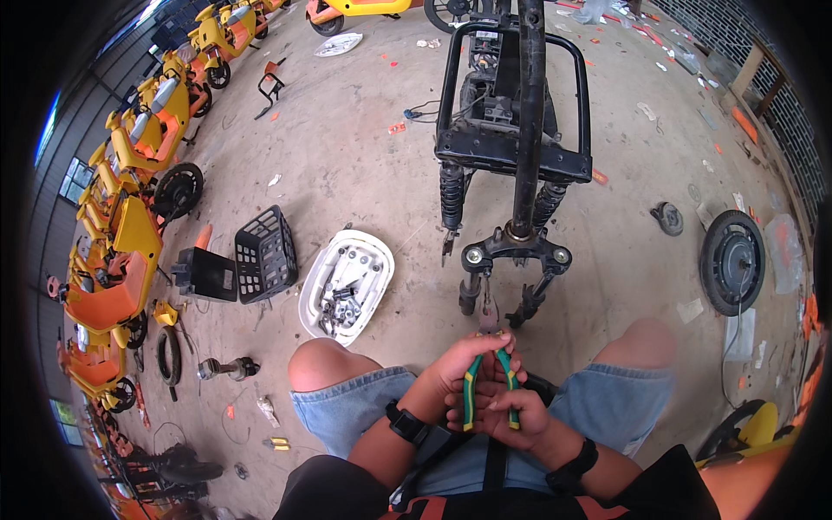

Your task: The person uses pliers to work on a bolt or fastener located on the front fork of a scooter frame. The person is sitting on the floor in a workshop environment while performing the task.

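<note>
My left hand (458,364) is wrapped round the upper part of green-and-yellow handled pliers (469,403), thumb near the pivot. My right hand (526,416) is lower, also closed on the pliers' handles. Their jaws point away from me at a small metal piece (487,286) below the black fork crown (516,243) of a stripped scooter frame (576,162); whether they grip it I cannot tell.
A white tray (381,269) of metal parts, a black crate (264,256) and a shock absorber (225,368) lie to my left, before rows of yellow-orange scooters (143,134). A wheel (731,260) lies at the right, near a brick wall (784,121).
</note>
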`<state>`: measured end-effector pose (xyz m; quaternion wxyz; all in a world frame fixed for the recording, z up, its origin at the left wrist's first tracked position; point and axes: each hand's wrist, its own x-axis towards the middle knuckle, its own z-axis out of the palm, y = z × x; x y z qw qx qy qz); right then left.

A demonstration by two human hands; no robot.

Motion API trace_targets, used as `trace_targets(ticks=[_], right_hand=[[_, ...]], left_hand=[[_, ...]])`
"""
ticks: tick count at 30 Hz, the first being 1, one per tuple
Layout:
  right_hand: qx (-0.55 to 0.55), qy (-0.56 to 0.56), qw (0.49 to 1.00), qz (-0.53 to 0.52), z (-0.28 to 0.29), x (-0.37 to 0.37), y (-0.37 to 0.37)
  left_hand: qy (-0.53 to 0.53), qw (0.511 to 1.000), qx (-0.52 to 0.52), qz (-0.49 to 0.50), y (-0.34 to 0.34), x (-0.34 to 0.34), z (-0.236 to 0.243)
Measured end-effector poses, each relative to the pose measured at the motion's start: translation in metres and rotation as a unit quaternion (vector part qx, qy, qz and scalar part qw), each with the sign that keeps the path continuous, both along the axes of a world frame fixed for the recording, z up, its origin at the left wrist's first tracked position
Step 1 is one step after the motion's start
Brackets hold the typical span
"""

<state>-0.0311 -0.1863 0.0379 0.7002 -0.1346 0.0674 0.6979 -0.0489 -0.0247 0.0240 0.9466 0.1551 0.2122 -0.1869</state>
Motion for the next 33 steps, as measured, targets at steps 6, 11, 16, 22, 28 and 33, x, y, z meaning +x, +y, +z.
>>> trace_targets(ticks=[6,11,16,22,28,33], right_hand=[[-0.054,0.021,0.998,0.01,0.004,0.0,0.0],[-0.039,0.06,0.997,-0.009,-0.004,0.0,0.0],[-0.052,0.048,0.997,-0.02,-0.016,-0.008,0.002],[-0.082,0.02,0.996,-0.014,-0.013,-0.004,-0.001],[-0.155,-0.038,0.987,0.002,0.012,0.004,-0.001],[-0.162,-0.043,0.986,0.0,0.014,0.003,0.0]], left_hand=[[0.0,0.999,0.053,-0.008,-0.001,0.0,0.0],[0.042,0.997,0.047,-0.04,0.0,0.003,-0.002],[0.057,0.992,0.088,-0.064,0.002,0.004,0.002],[0.06,0.996,0.056,-0.036,-0.002,0.004,-0.002],[0.032,0.998,0.033,0.039,-0.009,0.005,0.005],[-0.033,0.997,-0.059,0.04,-0.011,0.006,-0.004]])
